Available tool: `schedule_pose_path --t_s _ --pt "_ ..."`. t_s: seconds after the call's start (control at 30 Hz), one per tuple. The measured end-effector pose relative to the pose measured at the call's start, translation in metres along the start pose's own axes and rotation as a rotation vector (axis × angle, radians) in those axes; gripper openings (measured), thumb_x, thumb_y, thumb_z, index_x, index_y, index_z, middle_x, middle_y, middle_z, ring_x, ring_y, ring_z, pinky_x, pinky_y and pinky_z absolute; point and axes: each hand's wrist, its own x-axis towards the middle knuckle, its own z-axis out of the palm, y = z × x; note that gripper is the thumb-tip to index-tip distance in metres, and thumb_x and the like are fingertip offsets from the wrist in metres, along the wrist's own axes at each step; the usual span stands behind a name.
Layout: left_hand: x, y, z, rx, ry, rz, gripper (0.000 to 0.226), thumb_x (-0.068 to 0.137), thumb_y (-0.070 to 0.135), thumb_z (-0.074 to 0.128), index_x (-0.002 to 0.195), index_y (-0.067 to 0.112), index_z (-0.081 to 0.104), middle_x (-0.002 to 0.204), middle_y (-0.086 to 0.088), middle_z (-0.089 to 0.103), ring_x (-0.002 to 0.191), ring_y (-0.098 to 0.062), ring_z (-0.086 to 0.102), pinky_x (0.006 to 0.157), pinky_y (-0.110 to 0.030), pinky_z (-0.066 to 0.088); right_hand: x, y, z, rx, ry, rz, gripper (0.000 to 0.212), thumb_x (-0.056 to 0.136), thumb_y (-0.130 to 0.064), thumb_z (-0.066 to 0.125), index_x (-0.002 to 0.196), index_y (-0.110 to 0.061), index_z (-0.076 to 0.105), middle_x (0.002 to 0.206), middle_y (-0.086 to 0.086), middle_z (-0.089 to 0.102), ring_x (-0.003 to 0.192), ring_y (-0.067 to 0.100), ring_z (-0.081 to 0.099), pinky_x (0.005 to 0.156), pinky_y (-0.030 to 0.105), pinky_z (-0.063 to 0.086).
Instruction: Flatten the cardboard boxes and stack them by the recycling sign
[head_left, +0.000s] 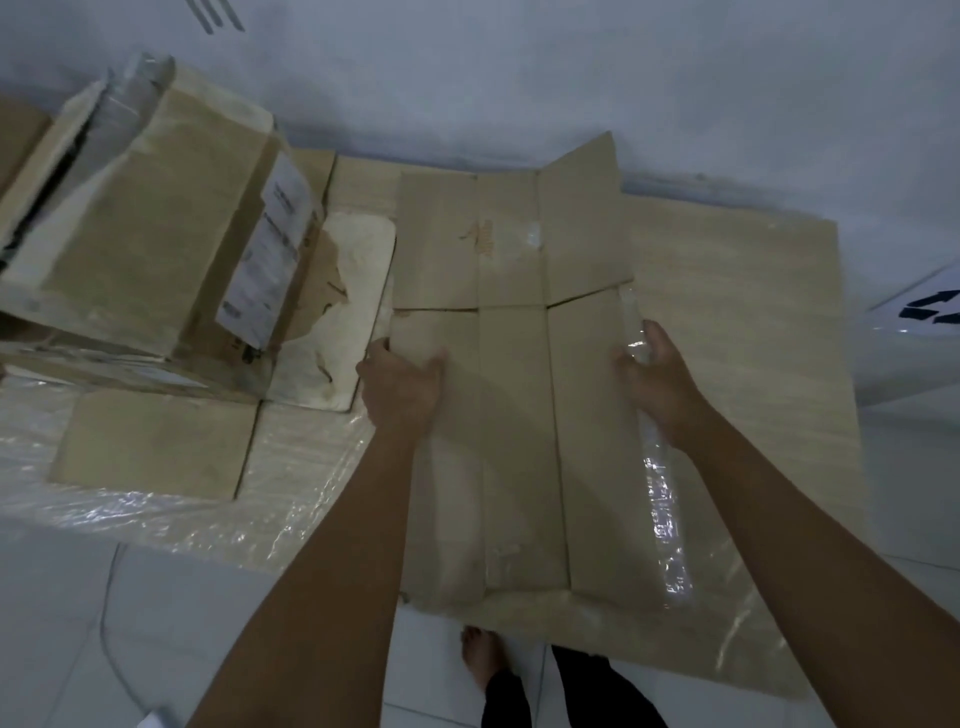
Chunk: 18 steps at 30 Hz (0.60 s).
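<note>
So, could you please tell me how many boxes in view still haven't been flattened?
1: the labelled box standing at upper left. Another cardboard edge at the far left is cut off, so more may be hidden.

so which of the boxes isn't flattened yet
The labelled box at the left; it stands with height. The flattened box gripped by left hand and right hand lies flat.

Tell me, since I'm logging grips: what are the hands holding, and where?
The flattened box: left hand on its left edge, right hand on its taped right edge.
</note>
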Motion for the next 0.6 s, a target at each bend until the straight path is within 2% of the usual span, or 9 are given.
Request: schedule_pose_path --t_s 0.1,0.17,0.2,0.27,0.33,0.4,0.43,0.5,0.6 --pt "0.0 -0.005 -0.01 -0.105 -0.101 0.046 0.071 0.084 0.049 0.076 0.136 0.006 0.054 0.134 -0.011 0.061 0.125 -0.033 0.058 0.099 -0.037 0.045 -0.014 -0.009 -0.004 0.07 0.013 -0.004 0.035 0.084 -0.033 0.059 0.119 -0.025 0.058 0.114 0.011 0.068 0.084 0.019 0.062 0.078 0.045 0.058" --pt "-0.006 -0.011 -0.019 -0.157 -0.12 0.079 0.054 0.093 0.038 0.067 0.136 0.008 0.055 0.136 -0.011 0.061 0.127 -0.032 0.056 0.102 -0.036 0.044 -0.03 -0.018 -0.008 0.14 0.033 -0.007 0.02 0.089 -0.022 0.06 0.109 -0.024 0.061 0.096 0.004 0.066 0.073 0.016 0.057 0.068 0.038 0.052" --pt "-0.011 -0.014 -0.025 -0.194 -0.132 0.079 0.054 0.096 0.036 0.063 0.142 0.009 0.052 0.142 -0.01 0.057 0.132 -0.031 0.053 0.107 -0.036 0.042 -0.04 -0.022 -0.012 0.175 0.033 -0.015 0.012 0.091 -0.018 0.06 0.1 -0.025 0.061 0.086 0.0 0.063 0.07 0.016 0.054 0.065 0.036 0.048" --pt "-0.024 -0.02 -0.035 -0.329 -0.18 0.073 0.065 0.099 0.037 0.061 0.154 0.011 0.038 0.154 -0.005 0.046 0.139 -0.026 0.046 0.116 -0.038 0.036 -0.062 -0.024 -0.022 0.225 0.021 -0.027 0.007 0.09 -0.019 0.062 0.093 -0.025 0.061 0.082 0.004 0.06 0.072 0.02 0.053 0.066 0.038 0.046" --pt "-0.04 -0.024 -0.043 -0.49 -0.243 0.097 0.059 0.1 0.032 0.062 0.152 0.014 0.042 0.143 0.0 0.055 0.127 -0.021 0.055 0.107 -0.034 0.045 -0.085 -0.027 -0.033 0.272 0.017 -0.031 0.007 0.088 -0.02 0.064 0.095 -0.024 0.063 0.082 0.007 0.062 0.072 0.022 0.054 0.067 0.039 0.048" --pt "-0.06 -0.026 -0.049 -0.599 -0.299 0.135 0.04 0.099 0.028 0.064 0.136 0.015 0.058 0.125 0.004 0.066 0.114 -0.019 0.064 0.091 -0.031 0.054 -0.112 -0.031 -0.049 0.338 0.04 -0.028 0.01 0.091 -0.013 0.065 0.092 -0.023 0.064 0.072 0.001 0.062 0.065 0.019 0.054 0.059 0.029 0.048" --pt "-0.072 -0.025 -0.051 -0.632 -0.305 0.161 0.035 0.098 0.029 0.065 0.129 0.013 0.063 0.118 0.004 0.069 0.11 -0.019 0.066 0.089 -0.032 0.056 -0.124 -0.031 -0.059 0.356 0.051 -0.035 0.01 0.091 -0.011 0.066 0.091 -0.021 0.063 0.07 0.0 0.06 0.062 0.019 0.052 0.056 0.026 0.046" --pt "-0.095 -0.022 -0.053 -0.651 -0.277 0.201 0.032 0.096 0.031 0.068 0.124 0.015 0.068 0.11 0.007 0.072 0.104 -0.015 0.068 0.093 -0.037 0.057 -0.15 -0.033 -0.077 0.385 0.068 -0.061 0.008 0.09 -0.009 0.068 0.094 -0.014 0.063 0.075 0.007 0.063 0.067 0.023 0.05 0.059 0.031 0.043" --pt "-0.141 -0.013 -0.053 -0.673 -0.218 0.261 0.031 0.094 0.034 0.07 0.12 0.017 0.071 0.105 0.009 0.072 0.097 -0.007 0.067 0.084 -0.025 0.055 -0.184 -0.026 -0.109 0.368 0.151 -0.122 0.011 0.091 -0.006 0.067 0.101 -0.004 0.065 0.091 0.01 0.073 0.077 0.024 0.06 0.067 0.037 0.049"
